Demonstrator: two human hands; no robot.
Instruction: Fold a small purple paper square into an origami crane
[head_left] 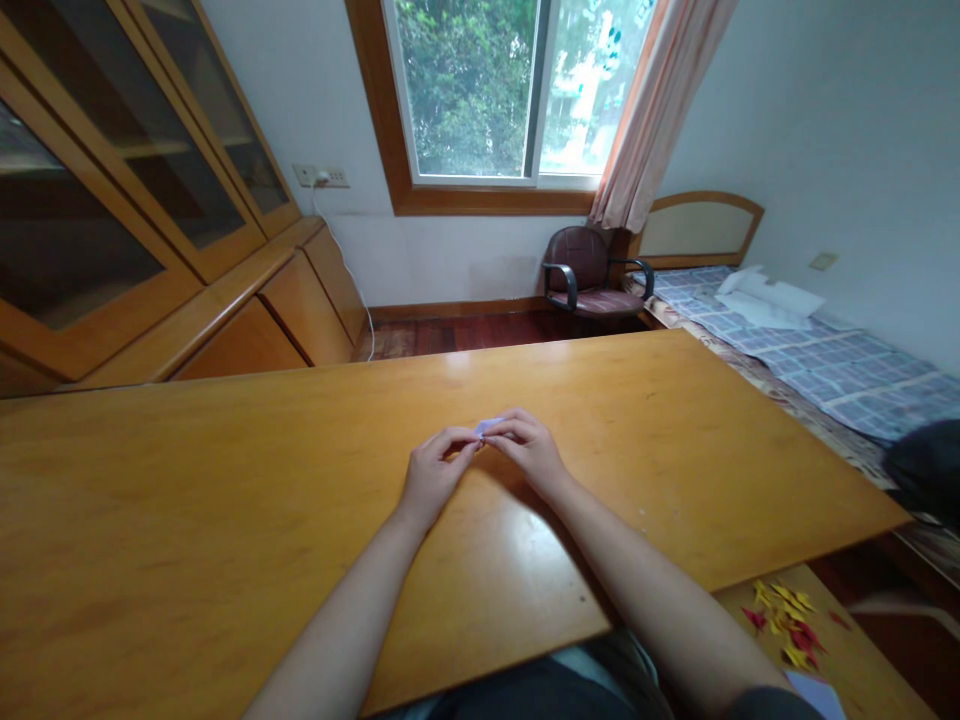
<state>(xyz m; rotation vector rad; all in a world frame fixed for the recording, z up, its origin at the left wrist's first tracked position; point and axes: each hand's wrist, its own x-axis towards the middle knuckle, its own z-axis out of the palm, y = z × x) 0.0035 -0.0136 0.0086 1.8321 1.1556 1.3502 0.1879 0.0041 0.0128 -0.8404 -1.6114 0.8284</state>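
Observation:
A small piece of pale lilac paper [489,425] is pinched between my two hands, just above the middle of the wooden table [225,500]. My left hand [439,468] grips its left end between thumb and fingertips. From the right, my right hand [529,448] closes on it, with the fingers covering much of the paper. The fingertips of both hands nearly meet. How the paper is folded is too small and too covered to make out.
Several yellow and red folded paper pieces [786,615] lie on a lower surface at the right, near lilac paper sheets [816,692]. A brown armchair [581,270] stands beyond the table. A bed [840,370] is at the right, a cabinet [225,310] at the left.

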